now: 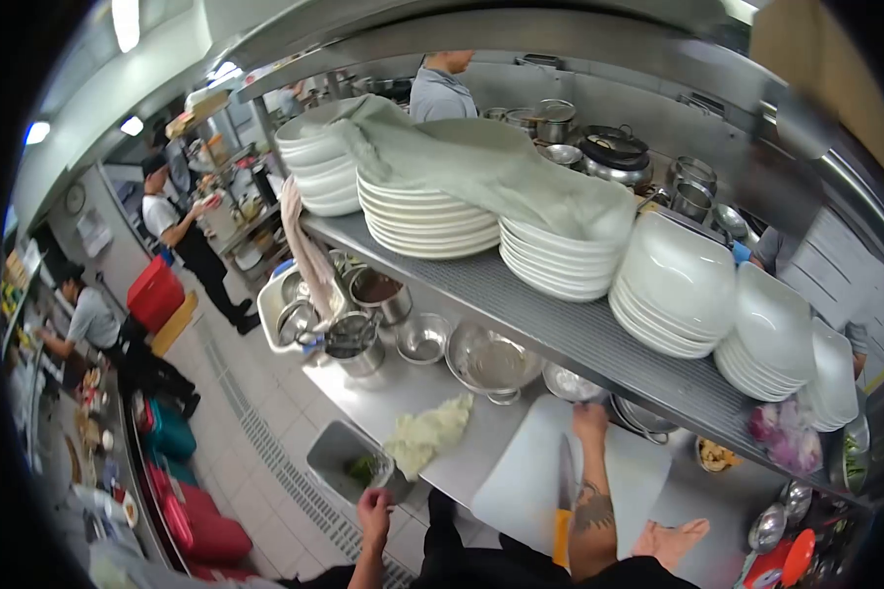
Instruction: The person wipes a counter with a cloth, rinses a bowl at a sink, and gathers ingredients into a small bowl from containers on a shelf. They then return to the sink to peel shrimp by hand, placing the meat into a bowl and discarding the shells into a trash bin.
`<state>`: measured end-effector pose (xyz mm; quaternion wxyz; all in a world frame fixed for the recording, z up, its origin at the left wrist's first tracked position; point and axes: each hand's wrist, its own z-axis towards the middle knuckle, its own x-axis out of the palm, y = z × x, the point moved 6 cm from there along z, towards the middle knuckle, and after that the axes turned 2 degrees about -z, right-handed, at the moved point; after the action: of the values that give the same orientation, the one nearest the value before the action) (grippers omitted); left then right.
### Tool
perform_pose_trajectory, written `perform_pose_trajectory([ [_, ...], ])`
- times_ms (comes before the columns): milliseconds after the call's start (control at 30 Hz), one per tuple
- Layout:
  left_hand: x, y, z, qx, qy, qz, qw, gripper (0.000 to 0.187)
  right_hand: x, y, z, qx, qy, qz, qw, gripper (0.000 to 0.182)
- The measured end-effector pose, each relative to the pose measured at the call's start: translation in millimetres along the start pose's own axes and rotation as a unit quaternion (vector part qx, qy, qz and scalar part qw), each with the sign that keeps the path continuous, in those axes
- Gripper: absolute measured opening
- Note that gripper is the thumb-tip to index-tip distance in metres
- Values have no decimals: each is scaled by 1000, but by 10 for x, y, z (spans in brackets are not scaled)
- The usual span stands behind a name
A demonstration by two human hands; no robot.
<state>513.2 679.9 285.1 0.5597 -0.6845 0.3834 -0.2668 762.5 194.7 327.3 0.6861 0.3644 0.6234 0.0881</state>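
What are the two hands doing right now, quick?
Left hand: closed on the rim of the grey bin.
Right hand: at the far edge of the cutting board; open or closed cannot be told.

Single head view, fisheye, looking steeply down over counter (403, 393).

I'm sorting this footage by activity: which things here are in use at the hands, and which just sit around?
In use:
left hand on the bin
right hand on the cutting board
knife
cabbage

Lying about:
stacked plates
cloth
strainer bowl
metal pots
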Motion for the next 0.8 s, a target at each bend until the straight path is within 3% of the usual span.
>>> perform_pose_trajectory([
  [67,413,-272,822,-40,69,-91,993,10,41,-67,-25,33,-34,-30,998,38],
  [133,890,-477,1534,-140,123,-131,974,20,306,-225,47,163,39,204,965,28],
  [233,1492,-652,2385,-168,181,-129,960,27,347,-105,-11,206,-7,267,941,23],
  [300,1684,-714,2727,-180,122,-163,962,32,411,-64,-6,224,-43,326,917,17],
  [433,1944,-555,3272,-279,137,-173,935,36,490,111,5,249,-79,387,885,12],
  [500,1965,-280,3492,-316,158,-169,920,35,565,118,-52,312,-80,482,815,12],
  [633,2018,-331,3530,-305,122,-175,928,25,792,-96,116,300,-126,537,778,8],
  [700,1988,-469,3511,-256,99,-179,945,17,777,-9,203,340,-172,551,743,7],
  [800,1888,-459,3385,-220,149,-197,944,13,760,88,411,311,-206,546,750,15],
])
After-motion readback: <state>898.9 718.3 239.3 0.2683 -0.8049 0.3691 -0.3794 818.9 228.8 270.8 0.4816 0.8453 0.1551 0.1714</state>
